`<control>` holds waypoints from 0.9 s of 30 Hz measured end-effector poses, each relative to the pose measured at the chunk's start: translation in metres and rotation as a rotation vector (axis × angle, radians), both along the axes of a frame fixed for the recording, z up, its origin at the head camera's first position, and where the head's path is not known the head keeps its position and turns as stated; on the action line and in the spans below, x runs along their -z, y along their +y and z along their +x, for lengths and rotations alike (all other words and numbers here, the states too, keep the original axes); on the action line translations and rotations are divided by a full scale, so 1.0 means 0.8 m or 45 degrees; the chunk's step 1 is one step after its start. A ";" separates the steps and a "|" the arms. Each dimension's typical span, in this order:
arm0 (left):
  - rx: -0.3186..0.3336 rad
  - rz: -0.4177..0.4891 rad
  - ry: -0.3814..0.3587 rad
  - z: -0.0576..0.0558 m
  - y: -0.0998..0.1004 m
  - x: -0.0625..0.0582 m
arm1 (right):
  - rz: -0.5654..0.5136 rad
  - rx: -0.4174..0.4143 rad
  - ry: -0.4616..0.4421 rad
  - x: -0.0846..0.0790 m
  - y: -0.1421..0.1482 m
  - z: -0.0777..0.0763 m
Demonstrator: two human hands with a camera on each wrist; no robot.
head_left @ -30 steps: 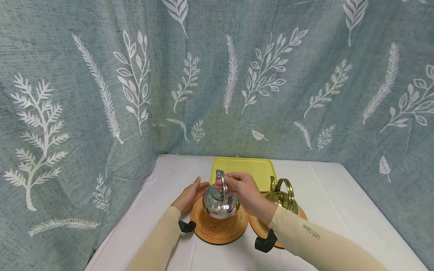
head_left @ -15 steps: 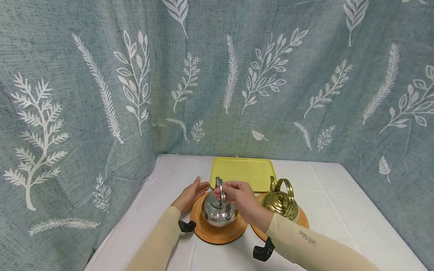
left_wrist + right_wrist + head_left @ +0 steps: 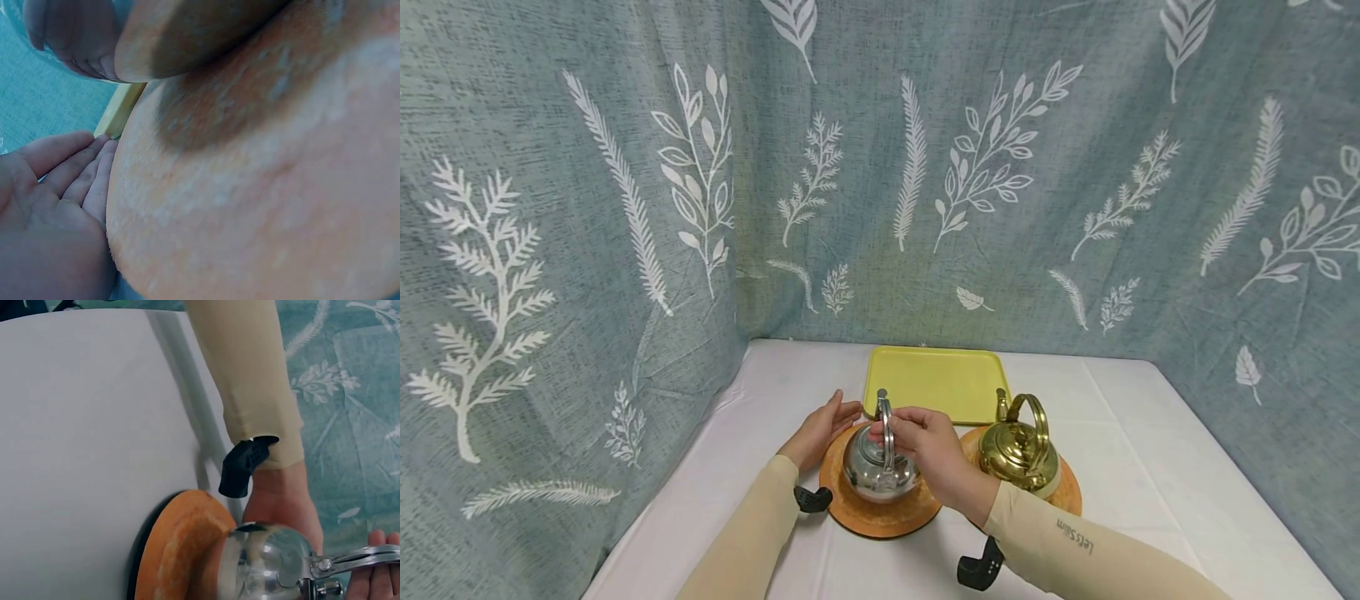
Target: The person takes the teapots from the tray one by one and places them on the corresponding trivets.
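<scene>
A shiny silver kettle (image 3: 880, 483) stands over the left round orange-brown mat (image 3: 883, 523), its arched handle upright. My right hand (image 3: 938, 457) holds that handle; in the right wrist view its fingers (image 3: 378, 581) curl beneath the bar. To the left, my left hand (image 3: 820, 435) is held with straight fingers by the mat's edge, apart from the kettle. The left wrist view shows its palm (image 3: 56, 212) turned toward the mat (image 3: 269, 212), and the lower side of the kettle (image 3: 81, 37) mirrors the hand. A gold-coloured kettle (image 3: 1011, 454) sits on the right mat (image 3: 1067, 497).
At the back of the white-covered table (image 3: 1120, 467) lies a yellow rectangular tray (image 3: 936, 383), just behind both mats. A teal curtain (image 3: 865, 208) with white leaf patterns hangs behind and along both sides. My right forearm crosses the near edge of the right mat.
My right hand has lowered the silver kettle onto the left mat and shifted it slightly left. More of the gold kettle shows. The left hand has stayed nearly still.
</scene>
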State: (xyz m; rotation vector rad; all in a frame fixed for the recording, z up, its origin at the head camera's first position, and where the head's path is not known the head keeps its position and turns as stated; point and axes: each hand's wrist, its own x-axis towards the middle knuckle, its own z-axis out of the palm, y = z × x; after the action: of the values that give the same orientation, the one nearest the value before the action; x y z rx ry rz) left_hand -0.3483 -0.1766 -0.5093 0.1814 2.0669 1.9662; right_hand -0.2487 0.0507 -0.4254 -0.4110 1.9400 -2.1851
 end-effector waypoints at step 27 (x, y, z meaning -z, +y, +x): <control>-0.027 0.051 -0.031 0.002 -0.014 0.005 | -0.012 0.289 0.192 -0.020 0.024 -0.011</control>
State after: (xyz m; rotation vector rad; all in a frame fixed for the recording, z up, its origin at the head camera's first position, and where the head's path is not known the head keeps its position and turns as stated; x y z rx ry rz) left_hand -0.3466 -0.1880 -0.5136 0.1440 2.0241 2.0130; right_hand -0.2574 0.0699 -0.4096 -0.3839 2.1513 -2.3645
